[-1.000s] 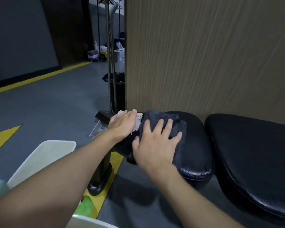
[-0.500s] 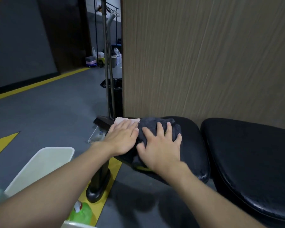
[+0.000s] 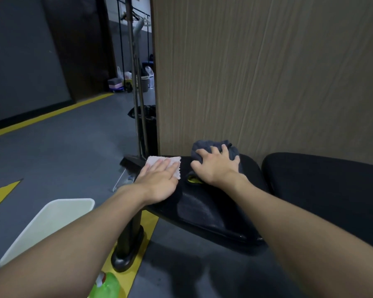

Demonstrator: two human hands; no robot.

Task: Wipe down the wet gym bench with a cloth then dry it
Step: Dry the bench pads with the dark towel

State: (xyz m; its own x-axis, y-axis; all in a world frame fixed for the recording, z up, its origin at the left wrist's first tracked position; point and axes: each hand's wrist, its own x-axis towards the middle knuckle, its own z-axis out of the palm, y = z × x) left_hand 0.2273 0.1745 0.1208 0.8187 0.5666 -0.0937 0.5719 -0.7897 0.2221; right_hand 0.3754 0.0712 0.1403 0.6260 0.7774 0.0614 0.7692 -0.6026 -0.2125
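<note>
A white bin (image 3: 50,220) stands on the floor to the left of the bench pad (image 3: 205,209), its opening turned away so that what it holds cannot be told; a green spray bottle (image 3: 105,286) lies below the pad's left end, beside the black bench post (image 3: 128,239). Past the pad's far left corner a black-lined waste bin (image 3: 145,123) stands against the edge of the wooden panel (image 3: 256,72), its contents hidden. The bench pad itself is black and glossy — a duller, streaked patch shows on its near half, between the two forearms. The left hand (image 3: 159,181) lies flat, fingers spread, pressing a small pale cloth (image 3: 166,164) onto the pad's far left corner; it presses rather than grips. The right hand (image 3: 215,166) rests on a bunched dark blue cloth (image 3: 213,149) at the pad's far edge, just against the panel, fingers curled over the folds and bearing down on them. A bit of yellow fabric (image 3: 192,180) peeks out under that wrist. A second black pad (image 3: 323,186) sits just to the right of the first, apart from it by a narrow gap.
</note>
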